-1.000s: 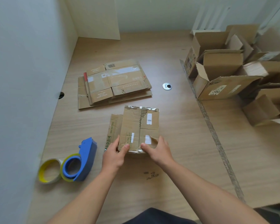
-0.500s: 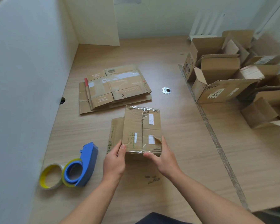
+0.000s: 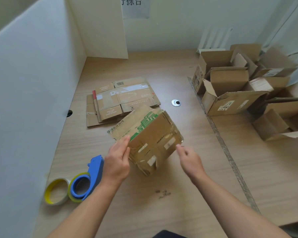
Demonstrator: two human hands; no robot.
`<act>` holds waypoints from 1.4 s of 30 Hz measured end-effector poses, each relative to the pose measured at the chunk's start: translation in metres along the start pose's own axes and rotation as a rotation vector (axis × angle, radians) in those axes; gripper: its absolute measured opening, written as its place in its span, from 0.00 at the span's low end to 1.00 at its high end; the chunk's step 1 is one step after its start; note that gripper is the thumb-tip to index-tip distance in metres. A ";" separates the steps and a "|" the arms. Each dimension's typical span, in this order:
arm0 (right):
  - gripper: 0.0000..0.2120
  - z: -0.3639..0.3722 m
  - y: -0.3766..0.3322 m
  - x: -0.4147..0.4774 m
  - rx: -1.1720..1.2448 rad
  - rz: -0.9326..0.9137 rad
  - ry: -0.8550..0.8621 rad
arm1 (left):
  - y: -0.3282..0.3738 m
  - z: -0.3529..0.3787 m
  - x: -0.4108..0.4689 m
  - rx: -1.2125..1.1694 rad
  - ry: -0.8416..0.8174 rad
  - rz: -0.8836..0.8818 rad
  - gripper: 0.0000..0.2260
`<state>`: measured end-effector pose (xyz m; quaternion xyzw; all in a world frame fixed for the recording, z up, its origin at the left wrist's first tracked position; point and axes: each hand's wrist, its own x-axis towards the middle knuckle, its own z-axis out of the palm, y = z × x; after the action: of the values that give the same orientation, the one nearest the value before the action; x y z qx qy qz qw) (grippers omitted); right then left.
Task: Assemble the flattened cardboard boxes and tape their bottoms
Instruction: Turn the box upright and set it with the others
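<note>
Above the wooden desk (image 3: 162,212), a partly opened cardboard box (image 3: 153,134) is hanging tilted; the left hand (image 3: 116,162) is gripping its left edge, while the right hand (image 3: 189,160) is hovering just beside its right corner, loosely curled, holding nothing.

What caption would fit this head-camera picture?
Left hand holds a half-folded cardboard box tilted above the table, right hand close beside it.

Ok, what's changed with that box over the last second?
The cardboard box has been tipped up from lying flat on the table and turned, its green print now showing. The left hand keeps its grip on the left edge; the right hand has let go, hovering by the right corner. Flattened stack, tape dispenser and tape roll stayed put.
</note>
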<state>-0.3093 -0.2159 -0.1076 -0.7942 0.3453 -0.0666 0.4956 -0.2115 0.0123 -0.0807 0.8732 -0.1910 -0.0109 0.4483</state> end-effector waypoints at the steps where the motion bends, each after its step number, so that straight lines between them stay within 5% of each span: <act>1: 0.22 -0.008 -0.004 0.006 0.031 0.028 0.116 | -0.001 -0.002 -0.002 0.048 0.001 0.070 0.19; 3: 0.22 -0.020 -0.015 0.016 0.067 0.033 0.192 | -0.006 -0.002 -0.007 0.138 -0.007 0.215 0.19; 7: 0.15 -0.021 -0.037 0.027 0.204 0.054 -0.101 | -0.015 0.004 -0.019 0.221 -0.072 0.373 0.20; 11: 0.23 -0.006 -0.032 0.022 0.021 0.165 -0.180 | -0.023 0.004 -0.023 0.042 -0.120 0.096 0.17; 14: 0.18 0.003 -0.023 0.012 0.072 0.196 -0.200 | -0.031 0.001 -0.031 -0.103 -0.137 -0.028 0.17; 21: 0.16 0.007 -0.019 0.001 0.143 0.133 -0.193 | -0.034 -0.001 -0.031 -0.216 -0.138 -0.257 0.30; 28: 0.12 -0.003 -0.011 -0.002 0.418 0.155 -0.246 | -0.029 -0.007 -0.023 -0.303 -0.157 -0.243 0.26; 34: 0.29 -0.017 -0.008 -0.002 0.693 0.365 -0.191 | -0.026 -0.013 -0.027 -0.650 -0.225 -0.384 0.13; 42: 0.24 -0.014 -0.003 0.000 0.555 0.341 -0.281 | -0.032 -0.018 -0.020 -0.771 -0.268 -0.589 0.26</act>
<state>-0.3139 -0.2255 -0.0985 -0.5615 0.3700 0.0357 0.7393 -0.2162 0.0497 -0.0980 0.6518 0.0255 -0.3187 0.6877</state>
